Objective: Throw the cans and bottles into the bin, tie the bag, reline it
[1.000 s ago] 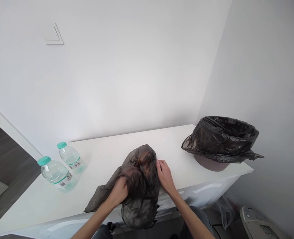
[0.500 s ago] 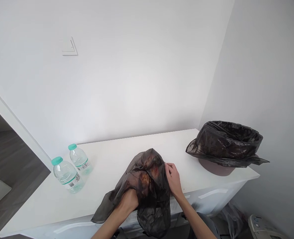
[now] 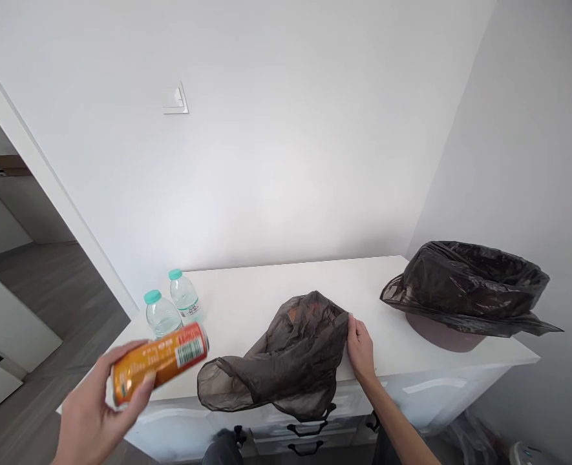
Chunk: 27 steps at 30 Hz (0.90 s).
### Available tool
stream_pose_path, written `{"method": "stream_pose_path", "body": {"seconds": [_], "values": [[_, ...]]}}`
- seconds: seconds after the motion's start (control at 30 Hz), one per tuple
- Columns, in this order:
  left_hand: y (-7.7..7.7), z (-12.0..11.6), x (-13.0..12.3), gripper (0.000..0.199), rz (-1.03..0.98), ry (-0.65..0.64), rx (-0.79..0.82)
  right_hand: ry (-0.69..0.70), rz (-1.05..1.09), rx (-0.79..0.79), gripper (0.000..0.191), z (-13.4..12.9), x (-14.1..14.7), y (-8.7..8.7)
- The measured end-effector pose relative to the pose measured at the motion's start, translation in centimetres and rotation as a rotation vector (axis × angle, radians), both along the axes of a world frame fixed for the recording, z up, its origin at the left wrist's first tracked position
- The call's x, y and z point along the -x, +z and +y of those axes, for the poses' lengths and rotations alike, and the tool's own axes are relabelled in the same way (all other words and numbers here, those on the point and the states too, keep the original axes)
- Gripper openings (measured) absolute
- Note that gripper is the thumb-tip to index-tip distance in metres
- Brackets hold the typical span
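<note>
My left hand (image 3: 99, 397) grips an orange and red drink can (image 3: 162, 361), held tilted above the left front of the white cabinet top. A barcode shows on the can's red end. My right hand (image 3: 360, 345) pinches the right edge of a thin black plastic bag (image 3: 298, 355), which lies crumpled over the cabinet's front edge. Something orange shows faintly through the bag's upper part. Behind the can stand two clear bottles with teal caps, a nearer bottle (image 3: 162, 315) and a farther bottle (image 3: 185, 297); the can partly hides the nearer one.
A pinkish bin (image 3: 443, 332) lined with a black bag (image 3: 465, 284) stands at the right end of the cabinet top (image 3: 247, 284). Drawers with dark handles (image 3: 307, 429) face me below. A doorway opens at left; a light switch (image 3: 175, 99) is on the wall.
My left hand has come out of the black bag and moved left, now holding the can. My right hand keeps hold of the bag's edge. The view has shifted left.
</note>
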State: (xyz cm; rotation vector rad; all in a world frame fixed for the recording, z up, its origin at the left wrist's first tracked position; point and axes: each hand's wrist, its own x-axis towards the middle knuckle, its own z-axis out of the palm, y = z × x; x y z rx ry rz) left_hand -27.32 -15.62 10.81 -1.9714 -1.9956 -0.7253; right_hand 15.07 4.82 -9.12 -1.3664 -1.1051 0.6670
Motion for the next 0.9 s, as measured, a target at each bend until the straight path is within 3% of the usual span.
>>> {"method": "stream_pose_path", "body": {"seconds": [0.07,0.1,0.17,0.27,0.43,0.63,0.9], "values": [[2.3,2.1,-0.9,0.054,0.078,0.114,-0.088,0.016,0.005,0.009,0.062,-0.2,0.0,0.0],[3.2,3.5,-1.6,0.058,0.142,0.093,-0.075,0.026,0.009,0.015,0.061,-0.3,0.0,0.0],[4.3,6.6,-2.9,0.058,0.286,-0.078,0.010,0.039,0.013,0.030,0.060,-0.4,0.0,0.1],[4.3,11.4,-3.7,0.046,0.452,-0.245,0.218,0.047,0.004,0.033,0.060,-0.6,0.0,0.1],[2.8,17.3,-3.0,0.041,0.595,-0.262,0.567,0.074,0.003,0.017,0.060,-0.3,0.1,0.2],[1.6,20.3,-1.8,0.042,0.639,-0.260,0.660,0.079,0.009,-0.007,0.057,-0.1,0.3,0.5],[1.0,21.5,-0.8,0.047,0.691,-0.287,0.671,0.070,0.009,-0.013,0.057,-0.1,0.3,0.7]]}}
